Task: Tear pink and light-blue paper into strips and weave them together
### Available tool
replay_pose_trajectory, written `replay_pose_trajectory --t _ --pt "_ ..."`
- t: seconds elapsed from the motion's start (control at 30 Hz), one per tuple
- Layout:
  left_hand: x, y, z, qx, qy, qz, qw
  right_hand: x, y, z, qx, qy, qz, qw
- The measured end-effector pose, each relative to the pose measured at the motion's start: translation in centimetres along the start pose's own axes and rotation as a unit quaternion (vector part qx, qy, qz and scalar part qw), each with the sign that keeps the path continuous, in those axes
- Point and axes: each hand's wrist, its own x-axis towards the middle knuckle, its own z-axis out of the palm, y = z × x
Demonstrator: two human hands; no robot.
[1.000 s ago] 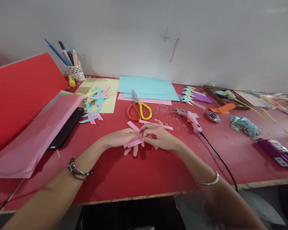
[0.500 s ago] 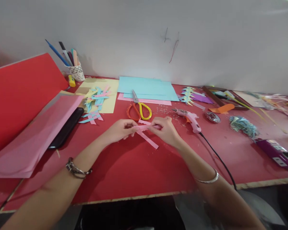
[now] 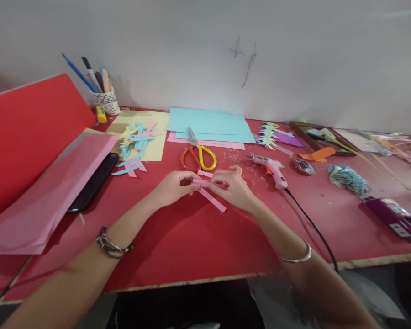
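Note:
A narrow pink paper strip (image 3: 201, 182) is pinched between both of my hands above the red table (image 3: 192, 242). My left hand (image 3: 176, 186) grips its left end with thumb and fingers. On the other end, my right hand (image 3: 231, 186) has its thumb and fingertips closed, partly covering the strip. Another pink paper strip (image 3: 212, 200) lies slantwise on the table beneath the hands. Just beyond the fingers rest scissors (image 3: 198, 155) with one orange and one yellow handle, blades pointing away. A short pink piece (image 3: 205, 173) shows between the hands and the scissors.
A pink glue gun (image 3: 269, 168) with a black cord lies right of my hands. Blue paper sheets (image 3: 208, 122) are at the back. Woven paper strips (image 3: 137, 139), a black phone (image 3: 94, 183) and pink sheets (image 3: 55, 196) sit left. A purple device (image 3: 393, 217) is far right.
My hands have come closer together on the strip. My right fingers have shifted left along it, and less of the strip shows. The slanted strip and scissors stay in place.

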Motion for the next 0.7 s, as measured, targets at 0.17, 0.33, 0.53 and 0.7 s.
replay_pose_trajectory --t 0.17,0.33,0.53,0.7 --pt "-0.06 0.27 -0.07 0.011 -0.006 -0.002 1.0 -0.05 -0.06 0.05 0.003 0.01 0.009 1.0" --pt "-0.19 0.77 -0.34 0.029 -0.006 -0.016 0.999 -0.02 -0.07 0.08 0.004 0.012 0.013 1.0" --pt "-0.19 0.66 -0.55 0.034 -0.009 -0.019 0.999 0.02 -0.1 0.07 0.004 0.012 0.025 1.0" --pt "-0.09 0.64 -0.5 0.035 -0.008 -0.025 0.999 -0.1 -0.37 0.05 0.035 0.015 0.043 0.998"
